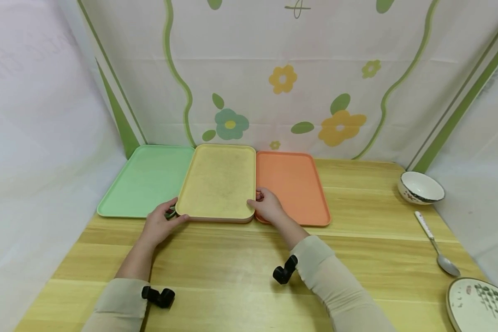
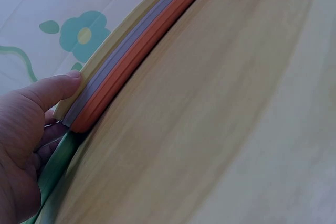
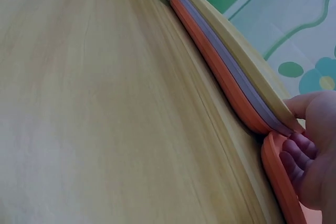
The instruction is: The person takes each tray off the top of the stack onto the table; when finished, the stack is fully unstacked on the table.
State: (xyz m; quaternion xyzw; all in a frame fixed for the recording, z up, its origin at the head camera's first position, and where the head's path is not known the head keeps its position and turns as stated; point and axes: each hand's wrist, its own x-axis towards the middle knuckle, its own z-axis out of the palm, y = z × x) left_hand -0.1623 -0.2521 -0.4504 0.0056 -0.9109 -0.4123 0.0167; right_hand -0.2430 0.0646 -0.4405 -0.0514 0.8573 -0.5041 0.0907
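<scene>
A yellow tray [image 1: 222, 184] tops a stack at the back middle of the table. Beneath it, the left wrist view shows the edges of a grey-purple tray [image 2: 123, 53] and an orange layer [image 2: 132, 64]. My left hand [image 1: 159, 225] pinches the yellow tray's near left corner, thumb on the rim and fingers behind its edge. At the near right corner, my right hand [image 1: 269, 206] pinches the same tray, thumb above and fingers curled below. A green tray [image 1: 145, 182] lies left of the stack, and an orange tray [image 1: 294, 189] lies against its right side.
On the right side of the table stand a white bowl [image 1: 421, 186] with a dark rim, a spoon [image 1: 435, 246] with a white handle and a patterned plate [image 1: 479, 304]. A flowered cloth [image 1: 249, 60] hangs behind the trays.
</scene>
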